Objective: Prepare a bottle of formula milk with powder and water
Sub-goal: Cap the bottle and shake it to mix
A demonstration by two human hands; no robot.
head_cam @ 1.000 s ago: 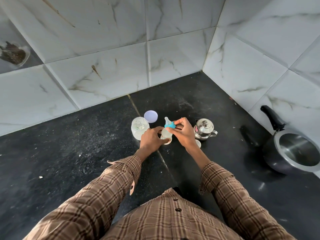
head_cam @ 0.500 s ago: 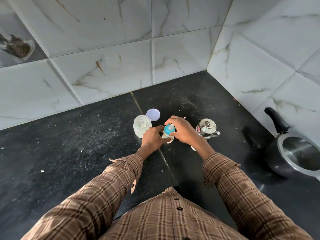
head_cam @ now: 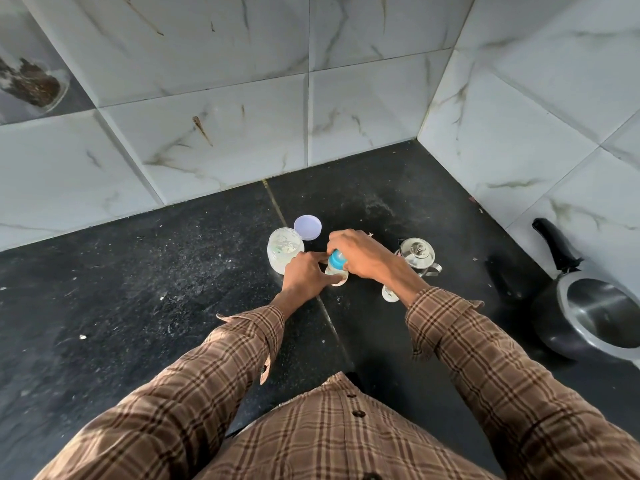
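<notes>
Hands, your two, gripped one clear bottle [head_cam: 335, 271]: left hand [head_cam: 304, 277] at its base, right hand [head_cam: 360, 254] clasping its blue collar beside one steel pot [head_cam: 417, 254].

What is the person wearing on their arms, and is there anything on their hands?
Both arms wear long sleeves, left and right, of a brown checked shirt with dark buttons and unbuttoned cuffs. The left hand and right hand are bare: no gloves or rings show.
</notes>
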